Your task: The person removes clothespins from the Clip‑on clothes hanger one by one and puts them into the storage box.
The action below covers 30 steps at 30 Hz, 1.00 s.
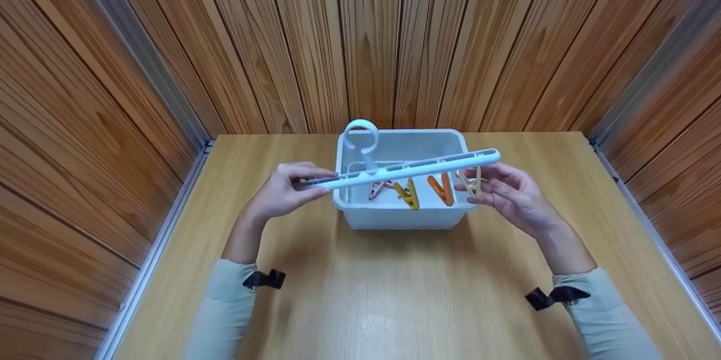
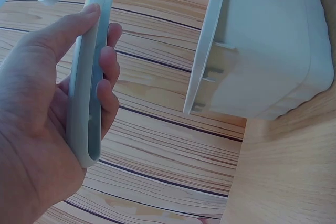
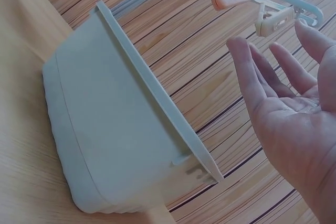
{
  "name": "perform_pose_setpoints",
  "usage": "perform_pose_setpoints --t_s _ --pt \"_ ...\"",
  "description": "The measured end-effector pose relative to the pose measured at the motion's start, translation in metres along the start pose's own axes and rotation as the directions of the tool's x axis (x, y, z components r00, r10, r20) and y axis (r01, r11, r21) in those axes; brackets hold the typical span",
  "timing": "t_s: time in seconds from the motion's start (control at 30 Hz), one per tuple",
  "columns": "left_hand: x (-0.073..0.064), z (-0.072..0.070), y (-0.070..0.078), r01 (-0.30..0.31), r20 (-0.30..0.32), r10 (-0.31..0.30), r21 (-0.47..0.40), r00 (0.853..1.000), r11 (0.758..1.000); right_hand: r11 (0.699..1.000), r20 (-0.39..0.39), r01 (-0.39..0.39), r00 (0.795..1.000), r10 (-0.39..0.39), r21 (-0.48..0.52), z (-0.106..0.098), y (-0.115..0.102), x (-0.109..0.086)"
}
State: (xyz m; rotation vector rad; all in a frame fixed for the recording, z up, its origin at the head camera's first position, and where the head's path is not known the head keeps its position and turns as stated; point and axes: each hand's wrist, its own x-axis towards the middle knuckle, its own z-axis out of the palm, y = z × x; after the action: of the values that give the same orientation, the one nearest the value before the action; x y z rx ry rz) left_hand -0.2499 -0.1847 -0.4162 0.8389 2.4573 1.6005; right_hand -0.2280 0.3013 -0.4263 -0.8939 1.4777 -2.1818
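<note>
One pale blue hanger (image 1: 417,170) slants above the tub (image 1: 405,220), one end in the left hand (image 1: 290,191). Yellow (image 1: 414,196), orange (image 1: 445,194) and cream clips (image 3: 275,20) hang from it; a pink clip (image 1: 378,190) shows just under the bar, its fixing unclear. That left hand has thumb and curled fingers closed around one end only, so a loosened hold could drop the far end and knock the clips against the rim. The right hand (image 1: 515,196), its fingers apart and gripping nothing, is at the cream clip; I cannot tell whether it touches. A nudge there might twist the bar. The hanger looks like smooth plastic: a long slotted loop with a curled hook (image 1: 363,124). The white tub, round-cornered and lipped, stands on a pale wood-grain table (image 1: 366,292) before streaked planks (image 1: 369,39).
</note>
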Motion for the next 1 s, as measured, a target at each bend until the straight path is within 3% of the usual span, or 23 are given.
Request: perform_pose_setpoints --t_s 0.33,1.0 --pt "0.0007 -0.0011 0.0 0.003 0.025 -0.003 0.006 1.0 1.0 0.999 0.121 0.001 0.993 -0.007 0.048 0.001 -0.0005 0.0021" --pt "0.0007 0.0003 0.001 0.048 0.051 -0.049 0.022 0.998 0.999 0.996 0.221 0.006 0.975 -0.024 0.086 0.0017 -0.0001 0.0068"
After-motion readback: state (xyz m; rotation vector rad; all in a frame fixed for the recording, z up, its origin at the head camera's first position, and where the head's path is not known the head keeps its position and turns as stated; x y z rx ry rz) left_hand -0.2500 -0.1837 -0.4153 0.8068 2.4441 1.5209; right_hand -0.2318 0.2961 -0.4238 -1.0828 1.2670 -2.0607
